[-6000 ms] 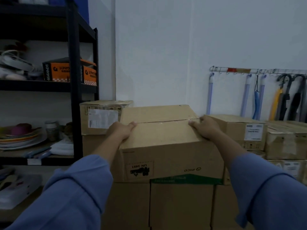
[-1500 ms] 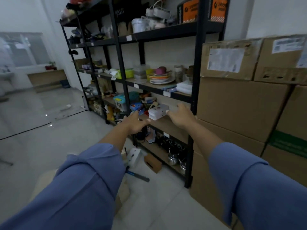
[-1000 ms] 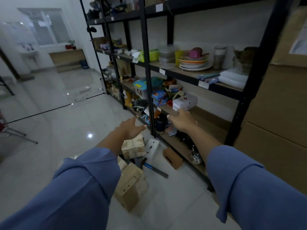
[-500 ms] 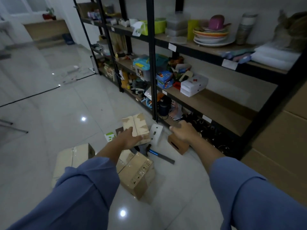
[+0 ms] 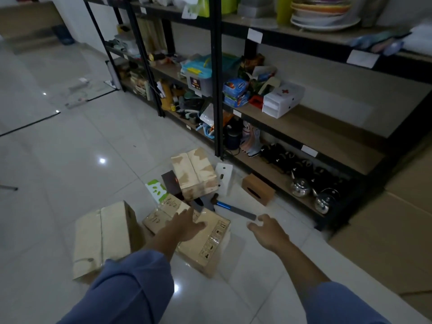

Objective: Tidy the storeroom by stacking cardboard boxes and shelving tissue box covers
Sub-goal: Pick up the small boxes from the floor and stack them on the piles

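Head view: both hands were empty. Left hand was spread, fingers straight, over the top of the brown cardboard carton with printed handling symbols, which lay skewed on the white floor tiles; I could not tell if it touched. Right hand was loosely curled, holding nothing, just beside that carton's right edge. Blue-handled hammer lay near its far corner. Brown slotted tissue box cover sat on the floor by the black metal shelving rack. Judgement: take opposite sides low, palms flat, lift level, and keep clear of the hammer.
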